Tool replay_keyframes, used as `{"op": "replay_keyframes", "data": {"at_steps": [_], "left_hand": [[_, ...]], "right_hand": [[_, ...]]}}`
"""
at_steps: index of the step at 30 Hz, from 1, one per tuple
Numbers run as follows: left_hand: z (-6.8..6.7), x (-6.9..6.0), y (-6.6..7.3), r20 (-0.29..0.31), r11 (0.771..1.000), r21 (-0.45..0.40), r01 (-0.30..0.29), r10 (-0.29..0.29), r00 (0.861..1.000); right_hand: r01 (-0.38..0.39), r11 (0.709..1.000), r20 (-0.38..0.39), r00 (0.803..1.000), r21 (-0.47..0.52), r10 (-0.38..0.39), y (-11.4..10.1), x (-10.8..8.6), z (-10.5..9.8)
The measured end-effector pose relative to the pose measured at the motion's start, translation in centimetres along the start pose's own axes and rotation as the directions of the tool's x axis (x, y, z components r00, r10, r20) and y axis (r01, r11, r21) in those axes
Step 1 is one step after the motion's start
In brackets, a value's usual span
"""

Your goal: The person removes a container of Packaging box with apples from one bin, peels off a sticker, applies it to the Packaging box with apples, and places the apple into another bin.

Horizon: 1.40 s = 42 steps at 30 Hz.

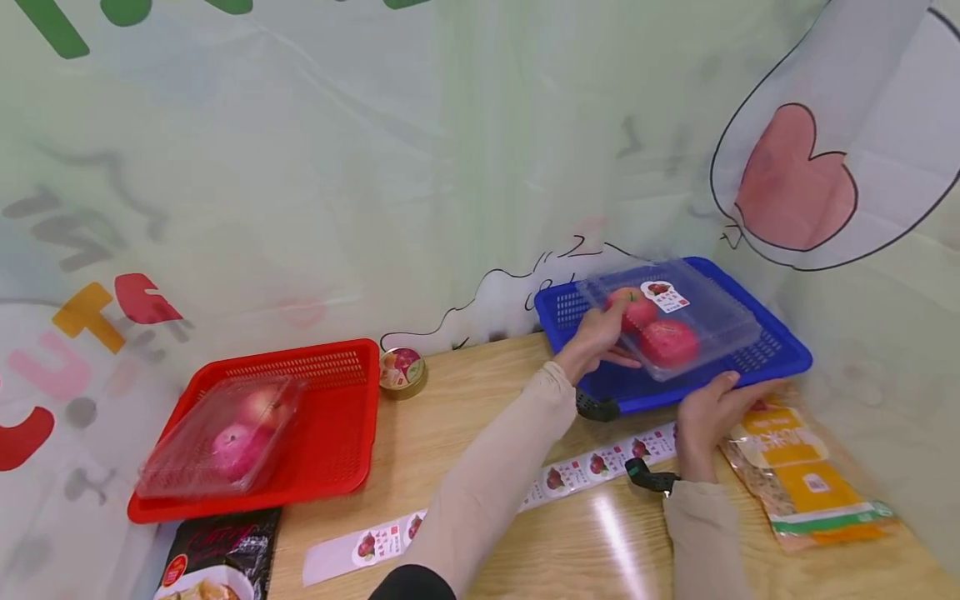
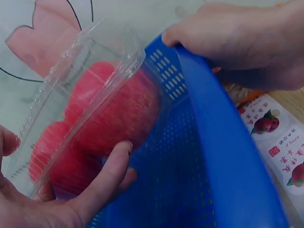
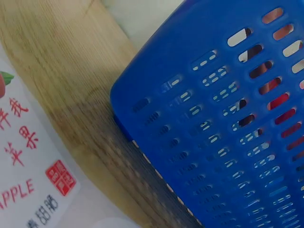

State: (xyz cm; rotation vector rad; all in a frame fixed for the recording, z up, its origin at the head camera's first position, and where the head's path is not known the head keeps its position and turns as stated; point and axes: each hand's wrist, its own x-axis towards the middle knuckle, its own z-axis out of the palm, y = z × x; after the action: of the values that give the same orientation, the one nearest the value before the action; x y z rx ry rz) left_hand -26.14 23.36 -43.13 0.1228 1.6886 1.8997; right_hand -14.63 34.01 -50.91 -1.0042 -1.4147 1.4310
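My left hand point(image 1: 598, 335) holds a clear plastic box point(image 1: 723, 321) with two red apples point(image 1: 670, 343) in it, tilted over a blue basket point(image 1: 780, 354). An apple sticker point(image 1: 663, 296) is on the box's lid. In the left wrist view, the fingers of the left hand point(image 2: 80, 199) lie along the side of the box. My right hand point(image 1: 708, 417) grips the basket's front rim near its right corner; its thumb lies on the rim in the left wrist view. The right wrist view shows the slotted basket wall point(image 3: 228, 118) but not the hand.
A red basket point(image 1: 337, 450) at the left holds another clear box point(image 1: 195, 450) of apples. Beside it stands a small round can point(image 1: 402, 372). A strip of apple stickers point(image 1: 573, 475) crosses the wooden table. A yellow food bag point(image 1: 813, 475) lies right, a black packet point(image 1: 225, 550) front left.
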Motion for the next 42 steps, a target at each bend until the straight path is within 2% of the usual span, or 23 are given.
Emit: {"op": "replay_keyframes", "data": {"at_steps": [7, 14, 19, 23, 27, 33, 42], "left_hand": [[0.8, 2.0, -1.5, 0.037, 0.999, 0.032, 0.032, -0.033, 0.999], [1.9, 2.9, -3.2, 0.065, 0.995, 0.062, 0.082, -0.086, 0.994], [2.5, 3.2, -3.1, 0.065, 0.993, 0.086, 0.084, -0.089, 0.994], [3.1, 3.6, -3.0, 0.062, 0.988, 0.1, 0.113, -0.12, 0.991], [3.8, 4.1, -2.9, 0.053, 0.988, 0.096, 0.125, -0.13, 0.99], [3.9, 4.3, -3.4, 0.018, 0.99, 0.086, 0.114, -0.116, 0.993], [3.4, 4.3, -3.7, 0.031, 0.986, 0.128, 0.103, -0.107, 0.994]], "right_hand": [[0.022, 1.0, 0.004, 1.0, 0.01, -0.022, 0.2, -0.3, 0.2], [0.084, 0.996, -0.014, 0.996, 0.024, -0.083, 0.3, -0.4, 0.2], [0.065, 0.997, -0.01, 0.998, 0.043, -0.064, 0.3, -0.6, 0.2], [0.033, 0.999, -0.009, 0.999, 0.021, -0.033, 0.1, -0.8, 0.1], [0.034, 0.999, -0.008, 0.999, 0.006, -0.034, 0.0, -0.6, 0.1], [0.022, 0.999, 0.004, 1.0, 0.031, -0.022, 0.0, -0.7, 0.1], [0.008, 1.0, 0.001, 1.0, 0.0, -0.008, 0.0, -0.9, 0.0]]}}
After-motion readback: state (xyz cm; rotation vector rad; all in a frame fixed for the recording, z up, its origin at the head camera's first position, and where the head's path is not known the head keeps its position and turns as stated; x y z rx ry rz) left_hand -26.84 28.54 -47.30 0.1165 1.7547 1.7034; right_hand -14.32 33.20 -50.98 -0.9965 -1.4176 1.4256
